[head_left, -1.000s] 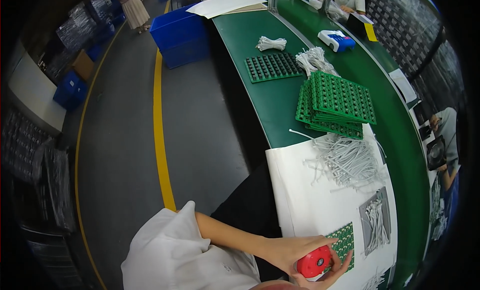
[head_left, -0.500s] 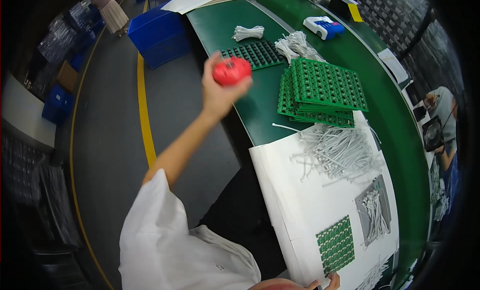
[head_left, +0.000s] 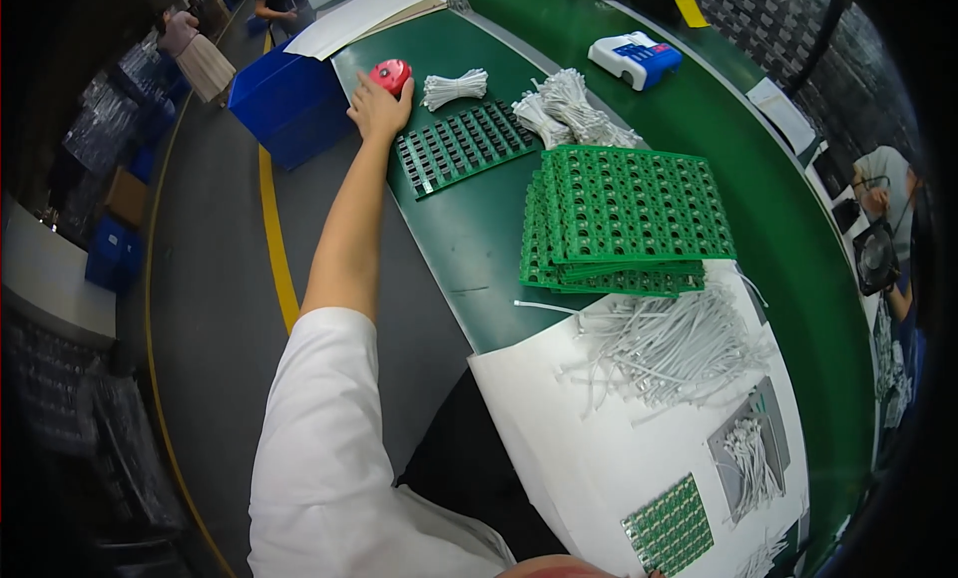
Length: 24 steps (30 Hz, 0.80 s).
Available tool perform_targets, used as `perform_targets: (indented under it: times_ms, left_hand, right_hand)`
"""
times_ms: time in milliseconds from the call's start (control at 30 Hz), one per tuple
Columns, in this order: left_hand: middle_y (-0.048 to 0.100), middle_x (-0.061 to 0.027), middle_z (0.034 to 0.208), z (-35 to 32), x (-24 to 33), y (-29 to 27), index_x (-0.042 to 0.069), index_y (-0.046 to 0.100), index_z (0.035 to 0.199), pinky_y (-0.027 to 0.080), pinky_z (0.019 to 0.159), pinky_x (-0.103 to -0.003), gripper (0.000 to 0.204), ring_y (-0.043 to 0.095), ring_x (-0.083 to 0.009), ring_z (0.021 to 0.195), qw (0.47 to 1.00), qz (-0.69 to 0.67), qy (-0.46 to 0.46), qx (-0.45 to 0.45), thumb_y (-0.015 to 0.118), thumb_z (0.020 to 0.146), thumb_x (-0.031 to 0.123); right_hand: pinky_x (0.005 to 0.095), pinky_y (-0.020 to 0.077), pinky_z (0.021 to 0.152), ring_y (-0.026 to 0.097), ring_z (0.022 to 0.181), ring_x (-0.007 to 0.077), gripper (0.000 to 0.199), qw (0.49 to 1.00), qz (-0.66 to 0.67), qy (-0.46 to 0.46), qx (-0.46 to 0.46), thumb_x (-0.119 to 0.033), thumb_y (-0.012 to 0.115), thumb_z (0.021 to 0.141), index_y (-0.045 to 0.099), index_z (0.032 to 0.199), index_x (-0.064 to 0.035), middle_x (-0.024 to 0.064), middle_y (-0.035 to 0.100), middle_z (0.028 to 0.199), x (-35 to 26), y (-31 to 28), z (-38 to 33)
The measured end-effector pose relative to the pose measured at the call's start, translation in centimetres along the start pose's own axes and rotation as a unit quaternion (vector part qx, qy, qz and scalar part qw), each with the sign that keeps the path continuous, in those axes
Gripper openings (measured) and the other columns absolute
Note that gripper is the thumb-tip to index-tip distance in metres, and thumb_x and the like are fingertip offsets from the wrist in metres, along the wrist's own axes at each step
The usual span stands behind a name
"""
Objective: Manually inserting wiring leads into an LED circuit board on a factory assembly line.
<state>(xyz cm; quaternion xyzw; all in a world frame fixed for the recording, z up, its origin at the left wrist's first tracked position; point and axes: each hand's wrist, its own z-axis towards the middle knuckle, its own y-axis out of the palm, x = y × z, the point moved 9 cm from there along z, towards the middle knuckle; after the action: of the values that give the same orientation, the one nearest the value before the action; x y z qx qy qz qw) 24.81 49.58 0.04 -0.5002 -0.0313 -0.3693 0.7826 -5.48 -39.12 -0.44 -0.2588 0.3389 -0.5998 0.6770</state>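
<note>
While your left hand [head_left: 379,111] grips the red disc [head_left: 391,76] far along the bench [head_left: 451,241], one board [head_left: 672,526] lies out on the paper [head_left: 574,433] and the stack [head_left: 639,204] apparently waits; your right hand [head_left: 656,574] barely shows, its pose I cannot tell.

Fisheye: black corners, edges bowed. Moderate light; my white sleeve [head_left: 319,438] and the paper [head_left: 589,438] brightest, floor [head_left: 215,279] dim grey, plastic-wrapped stacks [head_left: 130,448] at left nearly lost in murk. My left hand [head_left: 380,109] reads fairly clear; rim detail soft.
</note>
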Motion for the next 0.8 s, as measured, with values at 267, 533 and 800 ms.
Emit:
perform_targets:
  times_ms: [267,533,800]
  left_hand:
    - [0.072,-0.0169,0.099,-0.1,5.7,-2.8,0.006,0.063,0.096,0.052,0.09,-0.048,0.045,0.069,-0.036,0.096,0.976,0.033,0.181,0.119,0.079,0.083,0.046]
    - [0.07,-0.0187,0.118,0.5,2.7,2.0,0.01,0.069,0.11,0.049,0.098,-0.05,0.05,0.065,-0.0357,0.113,0.989,0.015,0.149,0.01,0.071,0.087,0.055]
    - [0.052,-0.0142,0.155,2.1,2.6,4.9,0.012,0.056,0.148,0.029,0.12,-0.053,0.08,0.042,-0.0347,0.147,0.983,0.084,0.116,-0.117,0.057,0.092,0.068]
  right_hand:
    - [0.05,0.0449,0.093,0.055,0.102,0.0378,0.051,0.998,-0.055,0.003,0.017,-0.046,0.051,0.103,0.063,0.108,0.0034,0.0237,0.057,0.115,1.7,0.6,-2.0]
    - [0.0502,0.0452,0.088,0.055,0.098,0.0376,0.053,0.999,-0.041,-0.011,0.03,-0.047,0.047,0.102,0.062,0.106,0.0036,0.0232,0.057,0.111,0.7,2.2,-0.9]
    - [0.0505,0.0454,0.084,0.055,0.093,0.0374,0.054,0.997,-0.059,-0.005,0.056,-0.047,0.043,0.102,0.062,0.103,0.0037,0.0227,0.057,0.107,0.0,1.8,-0.7]
